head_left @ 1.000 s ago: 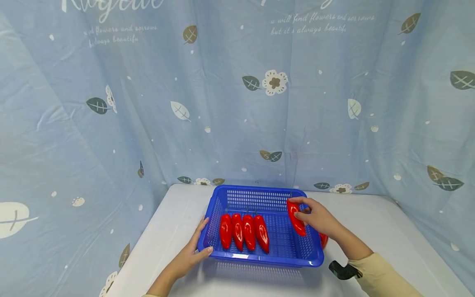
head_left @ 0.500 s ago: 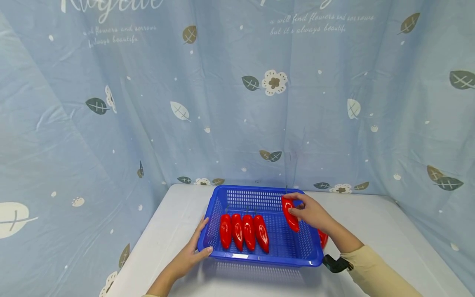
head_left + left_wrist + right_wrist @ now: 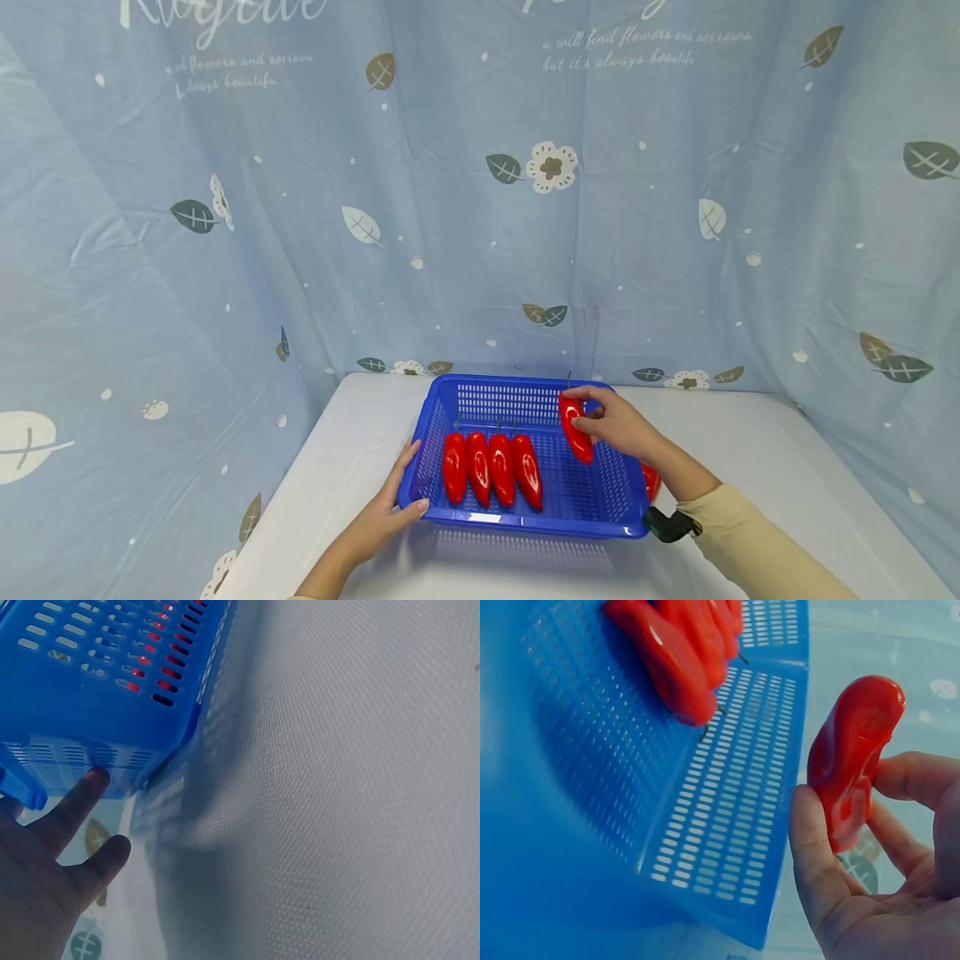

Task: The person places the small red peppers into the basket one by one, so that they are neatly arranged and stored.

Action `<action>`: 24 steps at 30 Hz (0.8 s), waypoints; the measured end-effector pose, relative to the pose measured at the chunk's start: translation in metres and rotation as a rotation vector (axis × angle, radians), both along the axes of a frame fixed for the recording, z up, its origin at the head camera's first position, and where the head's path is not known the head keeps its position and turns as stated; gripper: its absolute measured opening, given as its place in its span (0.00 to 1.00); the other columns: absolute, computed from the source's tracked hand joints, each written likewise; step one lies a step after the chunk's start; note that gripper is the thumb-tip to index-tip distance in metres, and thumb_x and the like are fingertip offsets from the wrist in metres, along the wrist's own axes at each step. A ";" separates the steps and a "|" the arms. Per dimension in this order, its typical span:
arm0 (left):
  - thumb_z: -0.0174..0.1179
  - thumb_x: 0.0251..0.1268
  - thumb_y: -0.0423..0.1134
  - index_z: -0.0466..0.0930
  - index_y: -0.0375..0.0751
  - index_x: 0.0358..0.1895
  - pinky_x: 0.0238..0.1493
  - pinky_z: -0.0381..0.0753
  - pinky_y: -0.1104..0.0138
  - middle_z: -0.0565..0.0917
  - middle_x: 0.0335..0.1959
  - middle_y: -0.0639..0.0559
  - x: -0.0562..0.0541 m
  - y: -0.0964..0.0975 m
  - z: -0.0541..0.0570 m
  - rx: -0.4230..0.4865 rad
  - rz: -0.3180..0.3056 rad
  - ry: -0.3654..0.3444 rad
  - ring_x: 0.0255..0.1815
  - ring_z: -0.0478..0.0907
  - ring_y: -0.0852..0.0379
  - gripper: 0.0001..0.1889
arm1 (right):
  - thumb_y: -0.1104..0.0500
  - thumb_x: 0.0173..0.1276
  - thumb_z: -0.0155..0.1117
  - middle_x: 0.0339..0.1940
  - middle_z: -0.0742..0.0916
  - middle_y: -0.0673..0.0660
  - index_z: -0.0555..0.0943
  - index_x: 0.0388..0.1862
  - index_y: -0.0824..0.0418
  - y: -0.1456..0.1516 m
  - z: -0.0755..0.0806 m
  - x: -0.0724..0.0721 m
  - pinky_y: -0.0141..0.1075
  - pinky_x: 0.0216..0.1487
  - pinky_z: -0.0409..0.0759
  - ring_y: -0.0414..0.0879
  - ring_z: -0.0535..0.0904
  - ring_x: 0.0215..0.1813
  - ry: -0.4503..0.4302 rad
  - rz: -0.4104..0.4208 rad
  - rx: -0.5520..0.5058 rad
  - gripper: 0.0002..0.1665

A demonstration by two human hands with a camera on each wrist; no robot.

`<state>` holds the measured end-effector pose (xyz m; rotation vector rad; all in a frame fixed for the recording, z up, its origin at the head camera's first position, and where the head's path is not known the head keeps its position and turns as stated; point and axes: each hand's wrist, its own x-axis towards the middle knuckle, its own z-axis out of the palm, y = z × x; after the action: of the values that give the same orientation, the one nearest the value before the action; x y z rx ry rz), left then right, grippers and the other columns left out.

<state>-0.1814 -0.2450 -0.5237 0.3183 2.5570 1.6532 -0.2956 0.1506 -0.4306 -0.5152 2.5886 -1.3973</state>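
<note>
In the head view, my right hand [image 3: 618, 423] pinches a glossy red chili pepper [image 3: 576, 429] over the right part of the blue plastic basket [image 3: 525, 523]. Its thin stem points away from me. The right wrist view shows thumb and fingers on either side of that chili pepper [image 3: 851, 765]. Several more red chili peppers [image 3: 502, 469] lie side by side in the basket's left half, stems toward the back wall. My left hand [image 3: 382, 517] rests against the basket's front left corner, thumb at the rim. Its fingers [image 3: 79, 806] stretch out straight along the outside wall in the left wrist view.
Something red [image 3: 651, 481] shows just outside the basket's right wall, partly hidden by the basket and my right arm. A white table [image 3: 720, 425] lies under the basket. Blue patterned curtains [image 3: 450, 208] hang behind and at the sides.
My right hand has carried its chili pepper leftward and slightly toward the back over the basket. The left hand, the basket and the row of chili peppers have stayed in place.
</note>
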 end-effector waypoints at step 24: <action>0.59 0.71 0.47 0.40 0.62 0.84 0.68 0.53 0.28 0.37 0.85 0.44 0.001 0.002 0.001 -0.010 0.007 -0.009 0.81 0.41 0.28 0.46 | 0.63 0.66 0.72 0.61 0.80 0.63 0.80 0.65 0.56 -0.012 -0.014 -0.017 0.48 0.41 0.88 0.49 0.84 0.42 -0.105 0.092 0.017 0.27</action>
<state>-0.1800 -0.2434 -0.5226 0.3006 2.5622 1.6404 -0.3131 0.1387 -0.4444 -0.5357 2.4598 -1.3353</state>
